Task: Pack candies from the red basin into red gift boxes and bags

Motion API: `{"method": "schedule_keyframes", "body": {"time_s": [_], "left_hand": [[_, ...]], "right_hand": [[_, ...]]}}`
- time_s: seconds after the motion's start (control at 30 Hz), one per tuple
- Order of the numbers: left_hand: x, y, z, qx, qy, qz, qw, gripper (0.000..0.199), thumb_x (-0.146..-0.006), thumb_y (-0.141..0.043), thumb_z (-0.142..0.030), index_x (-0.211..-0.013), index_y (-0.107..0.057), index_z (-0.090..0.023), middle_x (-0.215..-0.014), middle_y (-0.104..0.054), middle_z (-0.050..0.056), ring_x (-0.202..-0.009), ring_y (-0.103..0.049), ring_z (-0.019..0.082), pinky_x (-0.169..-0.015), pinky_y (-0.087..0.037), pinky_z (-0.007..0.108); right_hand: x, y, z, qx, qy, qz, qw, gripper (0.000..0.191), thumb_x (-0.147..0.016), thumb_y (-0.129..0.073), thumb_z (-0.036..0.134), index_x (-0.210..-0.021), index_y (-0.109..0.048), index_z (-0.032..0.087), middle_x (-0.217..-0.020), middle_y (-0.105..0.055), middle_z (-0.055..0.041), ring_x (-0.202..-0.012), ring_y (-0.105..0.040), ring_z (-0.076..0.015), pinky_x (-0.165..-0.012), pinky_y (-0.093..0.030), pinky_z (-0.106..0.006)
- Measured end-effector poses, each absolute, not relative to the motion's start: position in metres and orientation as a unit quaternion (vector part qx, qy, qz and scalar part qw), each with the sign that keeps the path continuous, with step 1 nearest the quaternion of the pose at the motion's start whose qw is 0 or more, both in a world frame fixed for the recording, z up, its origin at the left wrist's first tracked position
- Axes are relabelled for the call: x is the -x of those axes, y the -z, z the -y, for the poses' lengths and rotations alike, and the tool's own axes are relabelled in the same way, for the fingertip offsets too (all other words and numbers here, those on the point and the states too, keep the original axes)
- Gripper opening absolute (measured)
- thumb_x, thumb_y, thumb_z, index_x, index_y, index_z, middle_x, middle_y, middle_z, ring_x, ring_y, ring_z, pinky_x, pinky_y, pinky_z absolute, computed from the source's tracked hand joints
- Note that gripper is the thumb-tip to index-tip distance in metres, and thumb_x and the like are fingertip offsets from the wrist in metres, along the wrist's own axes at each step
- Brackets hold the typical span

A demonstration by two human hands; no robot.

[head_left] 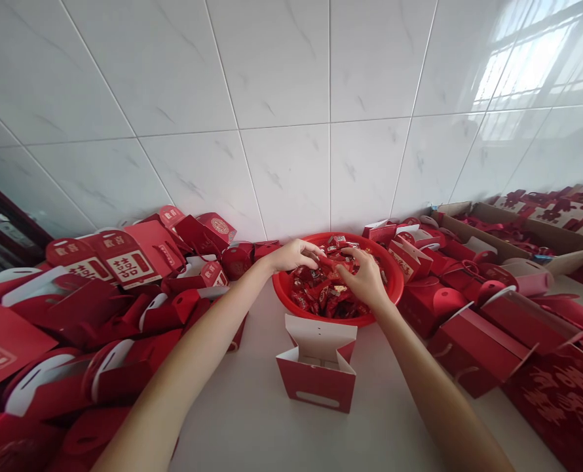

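Both of my hands are over a round red plastic basin (394, 278) heaped with small red-wrapped candies (328, 298). My left hand (297, 255) reaches in from the basin's left side, fingers curved and apart from the thumb, at the candies' surface. On the right, my right hand (365, 278) is bent with thumb and fingers around a red-wrapped candy; its fingertips partly hide it. Just in front of the basin stands a red gift box (317, 383), its white-lined top flap raised toward the basin. The box's inside shows pale, and its bottom is only partly visible.
Many red gift boxes (129, 259) crowd the left of the white table (252, 406). More red boxes (478, 347) fill the right side. A cardboard carton (569, 259) with red items stands at the far right. A tiled wall (286, 170) rises behind the basin.
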State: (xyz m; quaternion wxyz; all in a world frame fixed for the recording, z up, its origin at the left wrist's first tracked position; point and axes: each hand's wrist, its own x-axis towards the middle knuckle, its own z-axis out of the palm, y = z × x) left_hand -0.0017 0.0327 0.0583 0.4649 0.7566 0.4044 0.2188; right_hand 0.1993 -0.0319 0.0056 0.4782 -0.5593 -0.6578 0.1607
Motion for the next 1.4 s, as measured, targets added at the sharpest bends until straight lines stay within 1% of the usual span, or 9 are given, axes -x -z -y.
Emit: {"method": "schedule_keyframes", "body": {"time_s": [0.23, 0.37, 0.47, 0.63, 0.83, 1.03, 1.17, 1.3, 1.4], "left_hand": [[-0.016, -0.049, -0.025, -0.753, -0.229, -0.419, 0.452, 0.026, -0.073, -0.074, -0.032, -0.094, -0.079, -0.018, -0.075, -0.073, 0.0, -0.065, -0.062, 0.016, -0.064, -0.045, 0.027], [-0.014, -0.047, -0.025, -0.738, -0.232, -0.455, 0.442, 0.025, -0.081, -0.067, -0.042, -0.077, -0.076, -0.018, -0.069, -0.073, 0.002, -0.066, -0.062, 0.017, -0.064, -0.044, 0.027], [-0.013, -0.044, -0.028, -0.718, -0.218, -0.481, 0.454, 0.025, -0.084, -0.059, -0.036, -0.073, -0.074, -0.018, -0.065, -0.071, 0.002, -0.065, -0.061, 0.017, -0.063, -0.043, 0.027], [-0.017, -0.037, -0.029, -0.681, -0.205, -0.503, 0.491, 0.022, -0.078, -0.054, -0.026, -0.08, -0.074, -0.017, -0.077, -0.074, 0.003, -0.062, -0.059, 0.014, -0.061, -0.043, 0.026], [-0.008, -0.034, -0.026, -0.653, -0.18, -0.513, 0.527, 0.026, -0.076, -0.058, -0.033, -0.088, -0.074, -0.017, -0.084, -0.074, 0.006, -0.066, -0.062, 0.014, -0.056, -0.042, 0.023], [0.005, -0.03, -0.021, -0.679, -0.166, -0.477, 0.533, 0.042, -0.051, -0.076, -0.008, -0.091, -0.074, -0.019, -0.075, -0.073, 0.0, -0.072, -0.067, 0.017, -0.07, -0.052, 0.027], [0.014, -0.031, -0.022, -0.698, -0.186, -0.461, 0.516, 0.047, -0.043, -0.084, -0.006, -0.088, -0.076, -0.017, -0.073, -0.073, 0.001, -0.073, -0.069, 0.019, -0.073, -0.054, 0.031], [0.018, -0.036, -0.029, -0.699, -0.249, -0.463, 0.485, 0.042, -0.045, -0.088, -0.01, -0.084, -0.076, -0.015, -0.078, -0.074, 0.004, -0.08, -0.069, 0.02, -0.08, -0.054, 0.034], [0.015, -0.042, -0.031, -0.691, -0.298, -0.464, 0.467, 0.041, -0.048, -0.09, -0.018, -0.086, -0.076, -0.015, -0.088, -0.076, 0.005, -0.093, -0.069, 0.022, -0.093, -0.052, 0.037]], "right_hand": [[-0.196, -0.007, 0.036, 0.517, -0.251, 0.684, 0.45, 0.037, -0.08, -0.056, 0.011, -0.112, -0.069, 0.022, -0.091, -0.08, -0.003, -0.092, -0.075, -0.0221, -0.086, -0.055, -0.033], [-0.198, -0.009, 0.033, 0.583, -0.208, 0.639, 0.456, 0.034, -0.081, -0.047, 0.009, -0.103, -0.069, 0.019, -0.099, -0.079, -0.0058, -0.096, -0.074, -0.0206, -0.086, -0.055, -0.031], [-0.201, -0.01, 0.033, 0.631, -0.181, 0.617, 0.433, 0.033, -0.085, -0.044, 0.012, -0.106, -0.068, 0.018, -0.103, -0.077, -0.0077, -0.096, -0.073, -0.0205, -0.085, -0.053, -0.03], [-0.2, -0.013, 0.039, 0.674, -0.159, 0.649, 0.314, 0.014, -0.082, -0.057, 0.017, -0.089, -0.069, 0.019, -0.089, -0.076, -0.0081, -0.086, -0.071, -0.0261, -0.071, -0.047, -0.031], [-0.193, -0.014, 0.047, 0.652, -0.112, 0.718, 0.215, 0.014, -0.072, -0.072, 0.017, -0.085, -0.067, 0.018, -0.097, -0.076, -0.0128, -0.098, -0.069, -0.0332, -0.079, -0.042, -0.035], [-0.2, -0.013, 0.043, 0.633, -0.12, 0.73, 0.227, 0.021, -0.073, -0.065, 0.009, -0.089, -0.071, 0.02, -0.083, -0.075, -0.0076, -0.085, -0.07, -0.0277, -0.072, -0.042, -0.032], [-0.212, -0.015, 0.037, 0.621, -0.148, 0.722, 0.267, 0.027, -0.078, -0.059, 0.009, -0.097, -0.074, 0.021, -0.08, -0.075, -0.0039, -0.08, -0.07, -0.0214, -0.069, -0.046, -0.028], [-0.215, -0.013, 0.036, 0.614, -0.165, 0.723, 0.27, 0.009, -0.07, -0.071, 0.013, -0.069, -0.068, 0.021, -0.075, -0.072, -0.0052, -0.083, -0.069, -0.0259, -0.072, -0.046, -0.031], [-0.21, -0.009, 0.037, 0.61, -0.178, 0.72, 0.28, 0.024, -0.06, -0.075, 0.011, -0.056, -0.054, 0.021, -0.072, -0.068, -0.0062, -0.087, -0.066, -0.0296, -0.076, -0.043, -0.034]]}}
